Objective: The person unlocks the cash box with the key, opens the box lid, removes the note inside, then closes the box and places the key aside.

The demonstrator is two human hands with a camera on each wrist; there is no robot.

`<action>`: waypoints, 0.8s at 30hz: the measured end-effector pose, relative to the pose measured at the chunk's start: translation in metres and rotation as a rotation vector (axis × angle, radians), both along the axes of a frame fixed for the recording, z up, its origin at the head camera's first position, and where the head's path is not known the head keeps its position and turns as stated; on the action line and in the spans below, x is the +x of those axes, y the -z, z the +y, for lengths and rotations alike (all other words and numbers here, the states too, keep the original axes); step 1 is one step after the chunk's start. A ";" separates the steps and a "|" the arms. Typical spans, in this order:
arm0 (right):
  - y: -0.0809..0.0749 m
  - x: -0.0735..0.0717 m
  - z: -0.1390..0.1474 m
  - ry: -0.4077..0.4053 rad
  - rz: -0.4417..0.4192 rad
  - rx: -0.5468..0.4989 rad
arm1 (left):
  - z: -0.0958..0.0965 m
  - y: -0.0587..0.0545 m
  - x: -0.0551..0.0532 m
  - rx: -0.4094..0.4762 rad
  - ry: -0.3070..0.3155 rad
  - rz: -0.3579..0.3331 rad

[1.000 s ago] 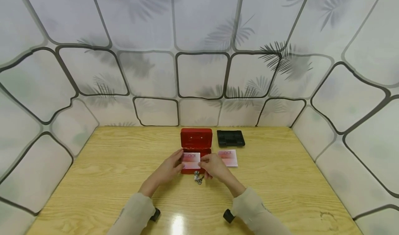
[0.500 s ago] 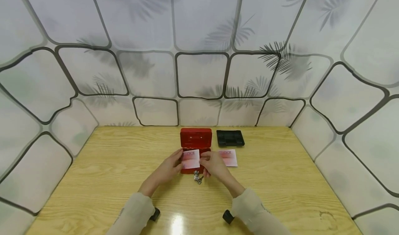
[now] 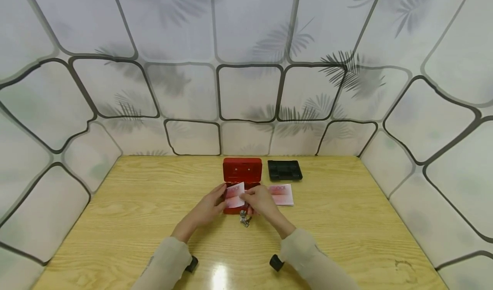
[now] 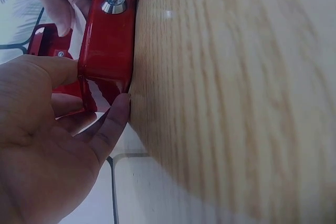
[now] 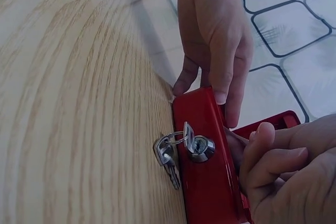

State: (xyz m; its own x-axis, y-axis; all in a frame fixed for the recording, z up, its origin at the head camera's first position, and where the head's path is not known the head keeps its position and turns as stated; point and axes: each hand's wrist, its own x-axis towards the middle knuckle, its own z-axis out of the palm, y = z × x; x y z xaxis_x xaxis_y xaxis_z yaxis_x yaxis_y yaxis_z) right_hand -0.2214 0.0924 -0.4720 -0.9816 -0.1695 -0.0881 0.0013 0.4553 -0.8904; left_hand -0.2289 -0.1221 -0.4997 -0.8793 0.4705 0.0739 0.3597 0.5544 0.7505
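A red metal cash box (image 3: 242, 169) stands on the table with its lid raised. My left hand (image 3: 208, 206) grips its left side, thumb at the front rim and fingers along the outer wall, as the left wrist view shows. Inside the box opening, pink-and-white 100 banknotes (image 3: 234, 196) lie tilted, their right side lifted. My right hand (image 3: 262, 203) pinches them by the right edge; in the right wrist view its fingers (image 5: 283, 161) are curled over the box and hide the notes. A key with a ring (image 5: 168, 156) hangs from the front lock (image 5: 201, 148).
Another pink-and-white stack of notes (image 3: 282, 194) lies on the table right of the box. Behind it is a black compartment tray (image 3: 285, 170). A patterned curtain (image 3: 246, 93) rises at the table's far edge.
The banknotes have tipped from flat to slanting, right edge up, and shifted slightly left. My right hand has moved left with them. The left hand has stayed on the box.
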 end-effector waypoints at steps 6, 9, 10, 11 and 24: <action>0.000 -0.001 -0.002 0.020 0.000 0.027 | 0.000 0.000 0.000 0.003 0.003 -0.003; 0.001 -0.001 -0.002 0.054 -0.014 0.009 | 0.000 0.001 -0.001 -0.001 0.004 0.004; 0.001 0.000 -0.001 0.069 -0.020 -0.001 | 0.000 0.001 -0.001 -0.003 0.003 0.003; 0.002 0.000 0.000 0.084 -0.026 -0.012 | 0.001 0.001 -0.001 -0.004 0.002 0.003; 0.001 0.004 0.013 0.157 0.037 -0.082 | 0.000 0.002 -0.002 0.008 0.023 0.022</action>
